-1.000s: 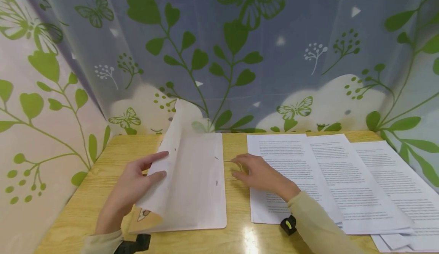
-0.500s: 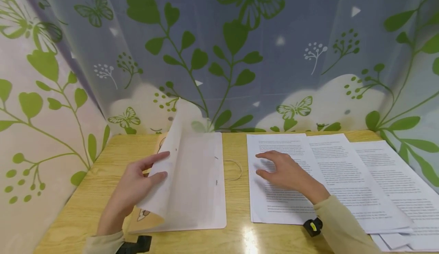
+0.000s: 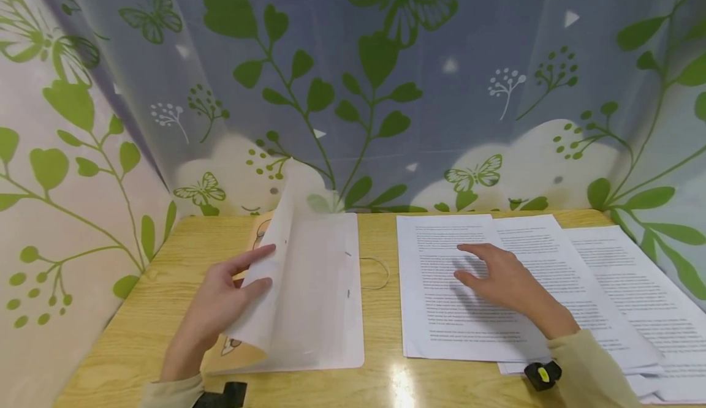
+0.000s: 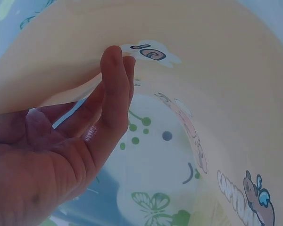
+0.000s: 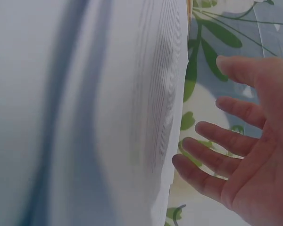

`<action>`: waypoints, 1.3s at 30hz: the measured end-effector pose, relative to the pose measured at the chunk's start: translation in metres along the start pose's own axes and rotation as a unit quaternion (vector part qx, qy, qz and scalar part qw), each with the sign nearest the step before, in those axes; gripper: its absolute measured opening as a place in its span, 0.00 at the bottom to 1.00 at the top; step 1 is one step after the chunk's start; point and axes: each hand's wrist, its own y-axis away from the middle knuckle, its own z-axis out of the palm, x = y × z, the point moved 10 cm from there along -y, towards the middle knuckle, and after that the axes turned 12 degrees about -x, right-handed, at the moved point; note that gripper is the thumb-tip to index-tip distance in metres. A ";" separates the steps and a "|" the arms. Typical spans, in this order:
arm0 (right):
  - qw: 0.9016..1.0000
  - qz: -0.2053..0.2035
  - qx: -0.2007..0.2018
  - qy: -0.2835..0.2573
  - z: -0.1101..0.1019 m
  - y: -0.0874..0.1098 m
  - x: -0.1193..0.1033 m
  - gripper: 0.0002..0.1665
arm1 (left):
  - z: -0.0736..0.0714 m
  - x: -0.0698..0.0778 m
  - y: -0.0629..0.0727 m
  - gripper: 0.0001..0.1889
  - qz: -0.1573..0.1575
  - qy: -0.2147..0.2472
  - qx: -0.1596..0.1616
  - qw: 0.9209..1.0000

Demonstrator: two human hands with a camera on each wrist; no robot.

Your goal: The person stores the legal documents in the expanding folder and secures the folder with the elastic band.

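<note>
My left hand [image 3: 217,298] holds up the lifted cover [image 3: 261,316] of a white folder, thumb on its pale inner side and fingers behind. In the left wrist view the cover's outer side is orange [image 4: 217,56] with cartoon animals, curving round the fingers. The folder's white base [image 3: 317,285] lies flat, with two small slits near its right edge. From that edge a thin thread loop [image 3: 388,271] reaches onto the table. My right hand [image 3: 504,279] hovers over a printed paper stack [image 3: 441,322], fingers spread and holding nothing.
Two more printed stacks, a middle one [image 3: 590,328] and a right one [image 3: 612,255], overlap in a fan to the right. A wooden table [image 3: 380,347] carries everything. A curtain [image 3: 331,89] with leaves and butterflies rises behind and along both sides.
My right hand has let go of the thread loop and moved right, over the printed pages. The loop stays on the table. My left hand still holds the cover almost as before.
</note>
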 end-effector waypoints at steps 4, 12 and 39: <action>1.000 0.017 0.007 0.013 -0.005 0.008 0.012 0.32 | 0.002 0.000 0.000 0.29 0.002 0.001 0.000 1.000; 0.997 0.070 0.009 0.040 -0.013 0.023 0.040 0.38 | 0.003 0.001 0.000 0.29 0.003 -0.003 0.003 1.000; 0.986 0.141 -0.069 0.052 0.002 0.026 0.059 0.53 | 0.006 0.005 -0.001 0.28 0.026 -0.014 -0.008 1.000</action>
